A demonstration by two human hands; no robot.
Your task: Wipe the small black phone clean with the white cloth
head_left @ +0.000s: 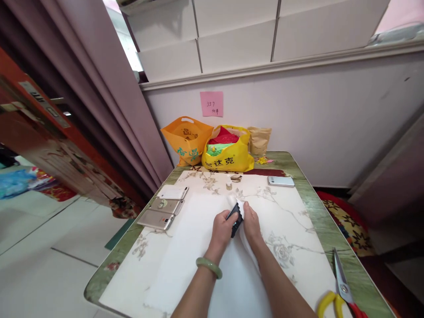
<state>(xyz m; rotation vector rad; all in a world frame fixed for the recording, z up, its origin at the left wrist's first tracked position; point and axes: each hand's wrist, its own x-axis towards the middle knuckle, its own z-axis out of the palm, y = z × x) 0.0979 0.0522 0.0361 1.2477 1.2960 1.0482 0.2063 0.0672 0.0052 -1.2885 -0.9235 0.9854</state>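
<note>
My left hand (222, 229), with a green bangle (209, 267) on its wrist, is closed around a small flat black piece with a jagged edge (237, 221); whether it is a cloth or covers something is unclear. Close beside it, my right hand (252, 224) has its fingers closed on a white sheet (245, 242), which bends upward between both hands. The rest of the white sheet spreads over the tabletop under my forearms. Beyond my fingertips are a small white-and-gold item (229, 186) and a thin brown looped item (236, 178).
Several phones lie around: a white one (172, 192), a gold one (165, 205) and another (155, 219) at left, a silver one (281, 181) at right. Scissors (342, 282) lie front right. An orange bag (187, 137), a yellow bag (228, 163) and a brown pouch (260, 140) stand behind.
</note>
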